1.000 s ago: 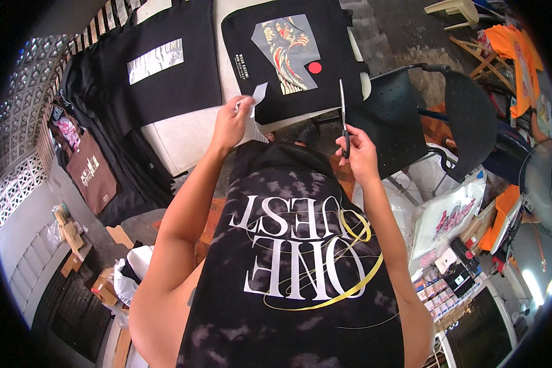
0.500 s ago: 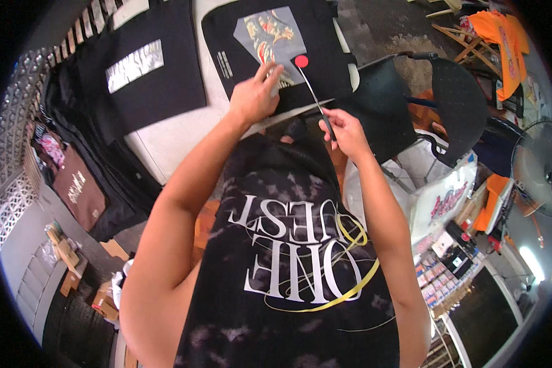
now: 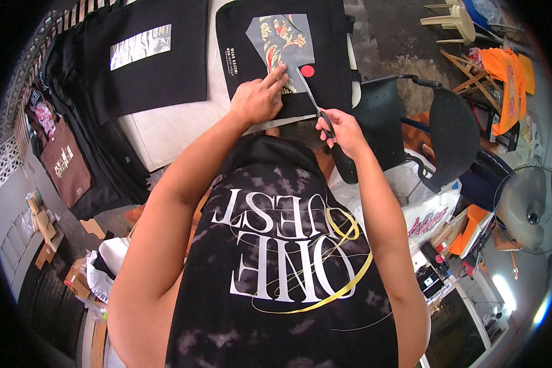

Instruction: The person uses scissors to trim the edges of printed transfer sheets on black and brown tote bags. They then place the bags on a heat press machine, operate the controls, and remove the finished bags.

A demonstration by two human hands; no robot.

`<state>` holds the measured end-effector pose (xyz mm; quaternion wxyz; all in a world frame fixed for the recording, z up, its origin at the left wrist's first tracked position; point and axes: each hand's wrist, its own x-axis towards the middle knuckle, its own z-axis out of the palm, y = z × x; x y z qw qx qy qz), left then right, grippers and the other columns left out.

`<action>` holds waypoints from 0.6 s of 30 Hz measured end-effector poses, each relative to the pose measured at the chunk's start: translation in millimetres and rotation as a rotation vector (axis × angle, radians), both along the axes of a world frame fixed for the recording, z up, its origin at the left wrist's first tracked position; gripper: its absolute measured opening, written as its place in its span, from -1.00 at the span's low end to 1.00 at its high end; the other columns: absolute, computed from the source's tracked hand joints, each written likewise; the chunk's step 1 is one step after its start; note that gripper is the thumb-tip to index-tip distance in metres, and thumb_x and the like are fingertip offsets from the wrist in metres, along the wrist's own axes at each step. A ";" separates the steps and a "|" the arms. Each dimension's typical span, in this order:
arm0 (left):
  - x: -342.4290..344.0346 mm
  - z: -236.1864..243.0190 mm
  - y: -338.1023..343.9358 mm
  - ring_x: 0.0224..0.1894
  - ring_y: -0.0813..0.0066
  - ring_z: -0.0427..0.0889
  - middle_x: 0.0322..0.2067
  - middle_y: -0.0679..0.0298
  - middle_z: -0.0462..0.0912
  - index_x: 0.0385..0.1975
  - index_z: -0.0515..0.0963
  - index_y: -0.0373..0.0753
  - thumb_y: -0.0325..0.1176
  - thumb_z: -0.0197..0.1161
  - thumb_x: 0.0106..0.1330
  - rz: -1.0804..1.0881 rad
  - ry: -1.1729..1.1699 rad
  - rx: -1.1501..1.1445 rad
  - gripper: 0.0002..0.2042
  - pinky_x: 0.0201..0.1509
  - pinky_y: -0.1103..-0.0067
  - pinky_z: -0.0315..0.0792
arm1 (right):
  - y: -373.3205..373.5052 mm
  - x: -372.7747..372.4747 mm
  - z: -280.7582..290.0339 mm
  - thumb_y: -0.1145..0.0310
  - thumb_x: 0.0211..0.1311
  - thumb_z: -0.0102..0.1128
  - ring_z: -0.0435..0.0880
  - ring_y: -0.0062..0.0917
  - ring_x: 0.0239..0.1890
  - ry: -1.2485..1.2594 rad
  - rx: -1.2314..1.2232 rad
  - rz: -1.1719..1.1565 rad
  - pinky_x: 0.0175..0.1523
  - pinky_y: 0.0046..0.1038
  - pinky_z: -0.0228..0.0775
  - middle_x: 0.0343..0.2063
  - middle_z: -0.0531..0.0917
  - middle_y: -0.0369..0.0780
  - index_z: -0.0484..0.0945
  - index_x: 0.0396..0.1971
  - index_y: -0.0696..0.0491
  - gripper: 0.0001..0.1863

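Note:
A pair of black-handled scissors (image 3: 311, 98) is in my right hand (image 3: 343, 131), fingers wrapped round the handles. Its blades point away from me, close together, with the tips at the lower right edge of a clear film with a wave-like print (image 3: 285, 42) in red, cream and black. This film lies on a black fabric piece (image 3: 242, 21), beside a red round dot (image 3: 307, 72). My left hand (image 3: 259, 98) rests on the near end of the film with its fingers stretched out. The black cloth is spread on a white table (image 3: 165, 132).
To the left lies another black fabric piece (image 3: 184, 80) with a silvery print (image 3: 140, 46). More dark cloth and a brown printed bag (image 3: 66, 162) hang at the table's left end. A black chair (image 3: 374, 116) stands close on the right, with a fan (image 3: 527, 211) beyond it.
The scissor blades, spread apart before, have come together by the film's edge. My left hand stays on the film. The whole view has shifted slightly.

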<state>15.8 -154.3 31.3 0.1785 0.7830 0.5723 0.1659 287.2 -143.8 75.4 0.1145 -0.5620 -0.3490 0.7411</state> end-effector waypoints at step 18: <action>1.1 1.8 2.4 -0.31 0.30 0.71 0.37 0.36 0.39 0.21 0.48 -0.15 -0.22 0.27 0.16 -0.025 0.026 -0.026 -0.45 -0.18 0.42 0.60 | 12.0 0.1 -7.3 0.50 0.40 0.12 0.58 -0.72 -0.52 -0.056 0.131 0.115 -0.58 -0.68 0.33 -0.34 0.68 -0.30 0.56 0.15 0.13 -0.65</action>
